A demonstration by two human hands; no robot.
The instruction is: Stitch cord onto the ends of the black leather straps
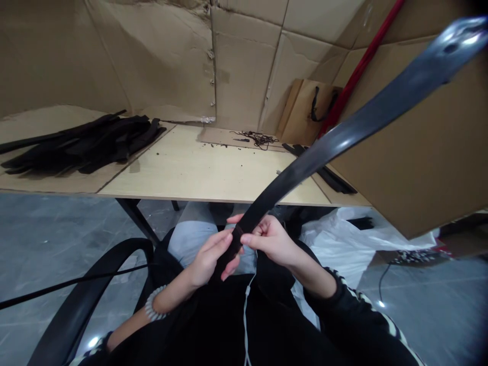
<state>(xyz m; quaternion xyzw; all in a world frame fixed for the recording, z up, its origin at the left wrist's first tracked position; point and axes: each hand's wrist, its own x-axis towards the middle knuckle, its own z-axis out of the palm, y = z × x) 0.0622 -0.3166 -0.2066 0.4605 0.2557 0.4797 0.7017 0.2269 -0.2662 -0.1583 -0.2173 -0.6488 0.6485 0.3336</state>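
Observation:
A long dark strap [324, 147] runs from the upper right, where its end has a hole, down to my hands above my lap. My left hand [211, 253] pinches the strap's lower part between thumb and fingers. Close beside it, my right hand [270, 239] grips the strap's edge with thumb and curled fingers. A fold or seam crosses the strap between the two thumbs. On the table's left side lies a pile of dark strips [87, 142]. A few more dark strips [335, 179] rest at the table's right.
The pale table [190, 170] has cardboard walls [247, 66] behind it. Thin dark cords [261, 138], a paper bag [305, 109] and a red pole [362, 71] are towards the back right. White plastic bag [339, 244] hangs below the table. Chair armrest [91, 295] is at left.

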